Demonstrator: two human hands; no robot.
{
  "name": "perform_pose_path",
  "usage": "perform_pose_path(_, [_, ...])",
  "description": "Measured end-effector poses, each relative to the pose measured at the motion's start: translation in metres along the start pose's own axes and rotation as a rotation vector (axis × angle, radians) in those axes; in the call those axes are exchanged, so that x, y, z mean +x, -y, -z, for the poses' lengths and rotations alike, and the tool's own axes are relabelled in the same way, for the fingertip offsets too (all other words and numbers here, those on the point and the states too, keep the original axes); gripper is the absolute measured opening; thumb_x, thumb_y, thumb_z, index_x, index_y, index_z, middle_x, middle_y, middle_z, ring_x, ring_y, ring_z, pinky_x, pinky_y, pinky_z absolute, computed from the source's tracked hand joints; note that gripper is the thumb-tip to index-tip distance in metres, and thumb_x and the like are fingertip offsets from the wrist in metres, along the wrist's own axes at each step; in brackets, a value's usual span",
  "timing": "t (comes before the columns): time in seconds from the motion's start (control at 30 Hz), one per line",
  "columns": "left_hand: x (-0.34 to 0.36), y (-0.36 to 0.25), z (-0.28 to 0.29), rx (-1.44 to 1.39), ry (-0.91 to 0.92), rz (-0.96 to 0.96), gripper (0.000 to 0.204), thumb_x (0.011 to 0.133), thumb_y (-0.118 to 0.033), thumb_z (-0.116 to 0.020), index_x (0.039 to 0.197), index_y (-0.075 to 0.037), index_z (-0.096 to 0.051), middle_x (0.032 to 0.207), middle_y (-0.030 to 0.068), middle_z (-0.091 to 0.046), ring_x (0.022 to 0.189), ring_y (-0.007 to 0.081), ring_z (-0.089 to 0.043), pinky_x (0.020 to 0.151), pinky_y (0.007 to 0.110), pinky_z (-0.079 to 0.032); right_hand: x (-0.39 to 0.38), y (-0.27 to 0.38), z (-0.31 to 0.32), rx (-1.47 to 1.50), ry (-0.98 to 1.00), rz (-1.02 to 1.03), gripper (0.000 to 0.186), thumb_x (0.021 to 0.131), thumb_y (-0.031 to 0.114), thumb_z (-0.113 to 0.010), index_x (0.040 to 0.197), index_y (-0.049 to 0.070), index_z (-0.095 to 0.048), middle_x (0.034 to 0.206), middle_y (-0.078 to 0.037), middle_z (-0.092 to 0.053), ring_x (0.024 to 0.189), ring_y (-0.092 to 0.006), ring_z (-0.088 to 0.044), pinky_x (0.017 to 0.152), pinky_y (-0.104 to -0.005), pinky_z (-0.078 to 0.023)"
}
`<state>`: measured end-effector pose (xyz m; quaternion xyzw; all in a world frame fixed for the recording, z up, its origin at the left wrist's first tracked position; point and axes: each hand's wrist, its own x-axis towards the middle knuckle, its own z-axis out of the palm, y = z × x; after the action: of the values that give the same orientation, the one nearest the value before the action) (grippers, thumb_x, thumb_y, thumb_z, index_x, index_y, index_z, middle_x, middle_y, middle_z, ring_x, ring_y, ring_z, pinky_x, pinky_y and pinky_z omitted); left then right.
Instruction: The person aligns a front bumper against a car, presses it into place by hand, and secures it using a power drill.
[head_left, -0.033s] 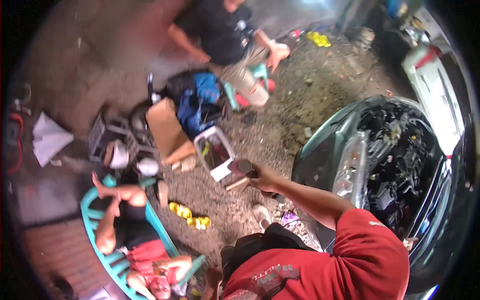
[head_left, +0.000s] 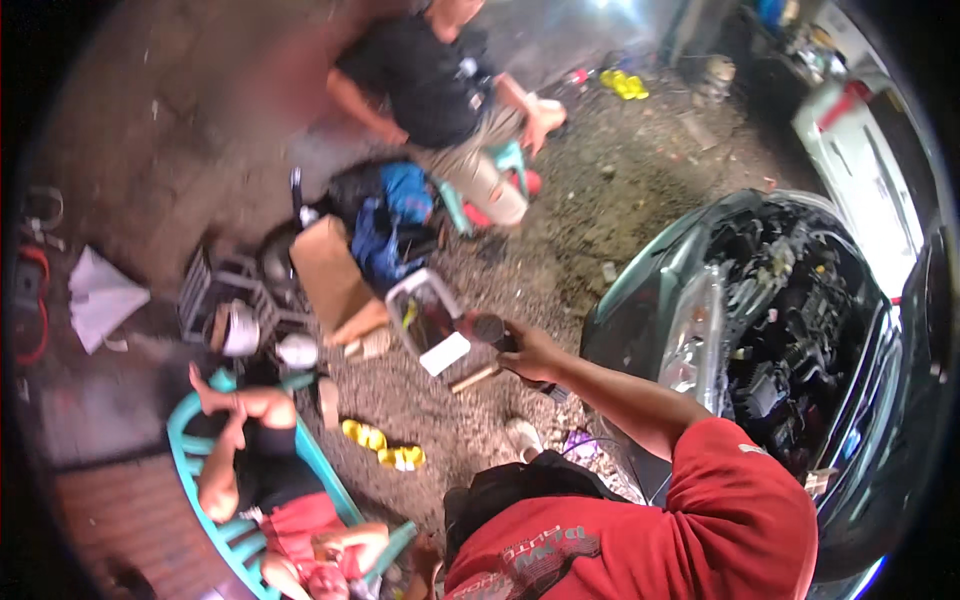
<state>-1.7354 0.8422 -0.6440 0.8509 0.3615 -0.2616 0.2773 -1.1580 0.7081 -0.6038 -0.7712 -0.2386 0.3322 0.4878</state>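
Note:
Out in front, my right hand (head_left: 530, 354) is closed around a dark, pistol-shaped tool (head_left: 488, 328) with a round end and a reddish side. Its exact kind is unclear; a black part shows below the grip. Just left of the tool stands a pale open bin (head_left: 395, 292) with a white rectangular panel (head_left: 445, 353) at its near end. Below the tool lies a thin wooden strip (head_left: 475, 378). Only a bit of my left hand (head_left: 427, 570) shows at the lower edge, with its fingers hidden.
A car with its engine bay (head_left: 790, 310) exposed stands on the right. One person sits on a green bench (head_left: 190, 440) at left, another on a stool ahead. A cardboard box (head_left: 325, 265), blue bags (head_left: 385, 235) and yellow slippers (head_left: 383, 447) lie on the dirt floor.
The tool in my right hand has shifted slightly right, uncovering more of the bin's white panel. My left hand has dropped lower in view. The view itself has shifted a little.

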Motion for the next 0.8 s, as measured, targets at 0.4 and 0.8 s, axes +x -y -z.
perform_pose_path(0.4, [0.245, -0.172, 0.191, -0.17, -0.051, -0.004, 0.013, 0.09, -0.015, -0.064, 0.093, -0.005, -0.073, 0.085, 0.0191, -0.071, 0.078, 0.0341, -0.069, 0.067, 0.045, -0.056, -0.083, 0.104, 0.347, 0.339, -0.764, 0.204, 0.048, 0.088, -0.007, -0.071, 0.134, 0.001, -0.06, 0.117, -0.008, -0.071, 0.094, -0.0155, -0.067, 0.073, -0.032, -0.057])
perform_pose_path(0.8, [0.603, -0.467, 0.392, -0.48, 0.175, -0.152, 0.014, 0.089, 0.001, -0.061, 0.101, 0.001, -0.07, 0.085, 0.0113, -0.068, 0.059, 0.019, -0.065, 0.052, 0.032, -0.055, -0.075, 0.116, 0.493, 0.535, -1.326, 0.056, 0.052, 0.083, 0.004, -0.074, 0.134, 0.006, -0.062, 0.118, -0.005, -0.069, 0.101, -0.0164, -0.066, 0.089, -0.0337, -0.054])
